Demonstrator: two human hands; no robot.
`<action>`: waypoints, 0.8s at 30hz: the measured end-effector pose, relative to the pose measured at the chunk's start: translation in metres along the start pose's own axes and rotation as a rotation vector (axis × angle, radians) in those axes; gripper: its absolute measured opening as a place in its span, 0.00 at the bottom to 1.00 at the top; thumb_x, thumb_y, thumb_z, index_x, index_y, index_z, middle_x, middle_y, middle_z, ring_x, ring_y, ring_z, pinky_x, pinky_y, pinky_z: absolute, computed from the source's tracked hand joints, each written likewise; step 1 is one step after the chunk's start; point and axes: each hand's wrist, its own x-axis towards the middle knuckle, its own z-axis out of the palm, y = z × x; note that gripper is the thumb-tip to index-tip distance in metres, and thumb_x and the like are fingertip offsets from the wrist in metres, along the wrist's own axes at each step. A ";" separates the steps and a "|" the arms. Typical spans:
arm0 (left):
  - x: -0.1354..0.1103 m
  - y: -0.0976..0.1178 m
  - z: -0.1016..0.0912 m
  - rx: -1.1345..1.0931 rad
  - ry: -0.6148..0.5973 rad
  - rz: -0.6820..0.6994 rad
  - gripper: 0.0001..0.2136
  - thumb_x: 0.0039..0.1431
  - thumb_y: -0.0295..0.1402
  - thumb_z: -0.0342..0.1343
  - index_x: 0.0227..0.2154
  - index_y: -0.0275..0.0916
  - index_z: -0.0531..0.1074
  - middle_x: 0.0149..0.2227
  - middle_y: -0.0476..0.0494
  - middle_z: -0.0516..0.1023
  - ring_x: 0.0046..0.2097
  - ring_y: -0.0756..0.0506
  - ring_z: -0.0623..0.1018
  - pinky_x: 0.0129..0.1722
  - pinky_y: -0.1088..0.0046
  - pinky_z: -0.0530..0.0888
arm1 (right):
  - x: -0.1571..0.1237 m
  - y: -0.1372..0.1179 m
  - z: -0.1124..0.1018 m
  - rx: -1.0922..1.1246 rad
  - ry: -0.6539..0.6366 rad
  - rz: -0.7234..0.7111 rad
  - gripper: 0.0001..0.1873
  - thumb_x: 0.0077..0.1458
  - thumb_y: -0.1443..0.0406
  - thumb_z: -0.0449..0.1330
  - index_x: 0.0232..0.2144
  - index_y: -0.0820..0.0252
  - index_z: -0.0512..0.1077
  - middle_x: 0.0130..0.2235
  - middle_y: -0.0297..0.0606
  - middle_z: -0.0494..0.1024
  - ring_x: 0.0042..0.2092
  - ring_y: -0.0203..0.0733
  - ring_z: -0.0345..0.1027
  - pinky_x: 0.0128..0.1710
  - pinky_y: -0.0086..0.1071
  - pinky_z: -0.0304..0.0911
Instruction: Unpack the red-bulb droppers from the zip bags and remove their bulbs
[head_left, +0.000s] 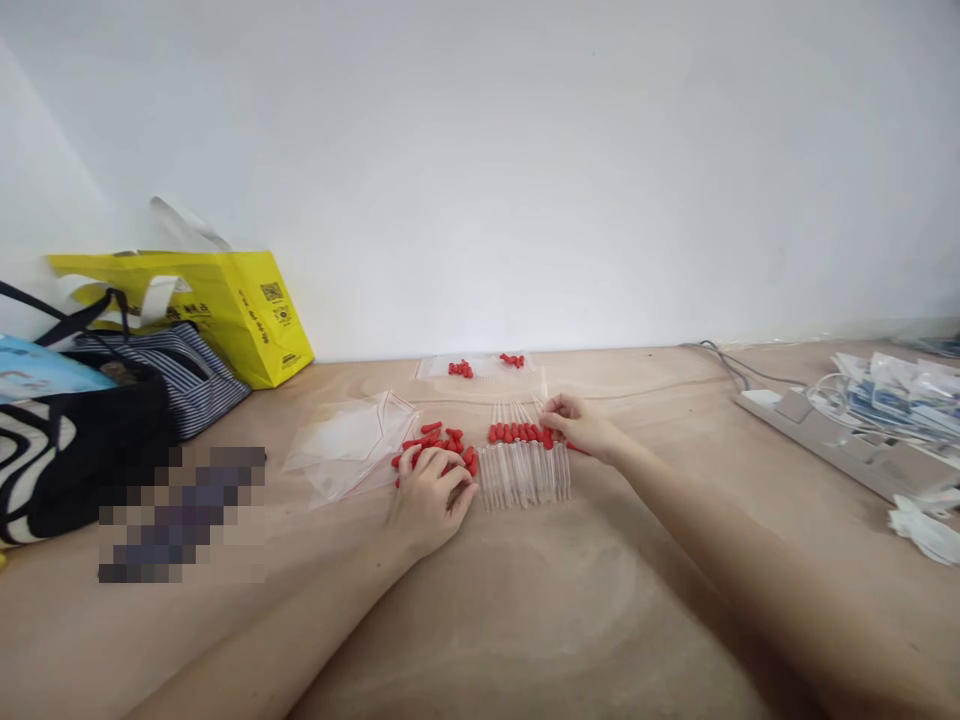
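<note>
My left hand (433, 497) lies over a pile of red rubber bulbs (431, 428), its fingers bent and apart, touching them; no bulb shows clearly gripped. In my right hand (574, 425), thumb and fingers pinch a glass dropper (544, 384), its clear tube pointing up and a red bulb at its lower end. Beside that hand lies a row of droppers with red bulbs (514, 433), their tubes pointing away from me. Nearer to me is a row of clear glass tubes (525, 475) without bulbs, side by side on the table.
Clear zip bags (352, 440) lie left of the pile. Another bag with red-bulbed droppers (472, 368) is by the wall. A yellow bag (255, 320) and a black-and-white bag (112, 420) stand left. At right are a power strip (825, 440) and bagged cables (915, 390).
</note>
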 end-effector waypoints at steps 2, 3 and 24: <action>0.002 0.002 0.000 -0.012 -0.005 -0.007 0.05 0.53 0.32 0.50 0.27 0.43 0.71 0.33 0.46 0.74 0.40 0.44 0.70 0.49 0.57 0.55 | -0.018 0.003 0.009 0.289 -0.022 -0.104 0.08 0.49 0.62 0.54 0.27 0.61 0.61 0.24 0.35 0.74 0.28 0.35 0.69 0.27 0.27 0.63; 0.002 0.003 0.000 -0.022 -0.011 -0.009 0.06 0.53 0.33 0.50 0.31 0.43 0.72 0.34 0.46 0.75 0.41 0.44 0.70 0.49 0.57 0.55 | -0.026 0.005 0.015 0.461 -0.051 -0.155 0.11 0.47 0.60 0.57 0.26 0.61 0.61 0.24 0.35 0.74 0.28 0.36 0.70 0.29 0.29 0.64; 0.007 0.014 0.006 0.064 0.125 0.182 0.07 0.57 0.32 0.49 0.31 0.43 0.72 0.29 0.51 0.77 0.36 0.47 0.72 0.53 0.56 0.52 | -0.057 0.013 0.044 -0.382 0.309 -0.817 0.09 0.53 0.64 0.55 0.37 0.52 0.71 0.35 0.34 0.77 0.45 0.43 0.65 0.53 0.48 0.43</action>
